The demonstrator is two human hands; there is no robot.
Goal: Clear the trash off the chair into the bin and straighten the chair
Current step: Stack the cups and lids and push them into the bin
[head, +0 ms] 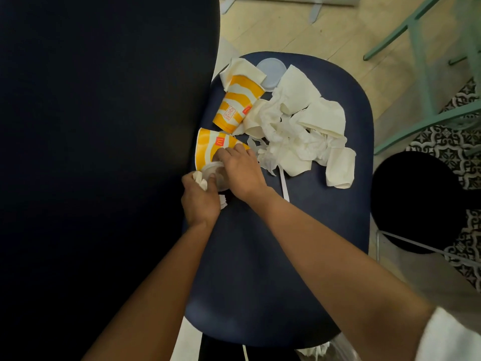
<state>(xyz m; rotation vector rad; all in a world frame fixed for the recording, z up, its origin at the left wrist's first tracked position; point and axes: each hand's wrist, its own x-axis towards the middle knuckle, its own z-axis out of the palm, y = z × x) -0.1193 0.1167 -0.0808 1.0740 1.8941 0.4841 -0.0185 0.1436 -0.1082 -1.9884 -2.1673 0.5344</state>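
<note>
A white sleeve (447,337) at the lower right corner and two bare forearms (325,246) run up from the bottom edge toward the middle of the frame. The left half is filled by a dark worktop (104,152); the navy chair (273,256) sits tight against its edge, seat angled, so it is not yet straightened.

All the trash lies on the upper part of the seat. A heap of crumpled white napkins (299,126) sprawls right of centre. Left of it lies the far cup (236,105), yellow and white, on its side with a clear lid (270,71) behind it.

Below that lies the near cup (208,149), also tipped over. The right hand (239,170) is curled over its side and its white lid (216,173), probably to gather cup and lid as one piece. The left hand (200,196) is clenched round a tissue wad (200,179), thumb against the lid, likely steadying it while keeping the scrap it already has.

A thin white strip (285,186) lies just right of the wrist.

What looks like a clear-lined bin (335,347) peeks in at the bottom edge; nothing from the seat is over it.
</note>
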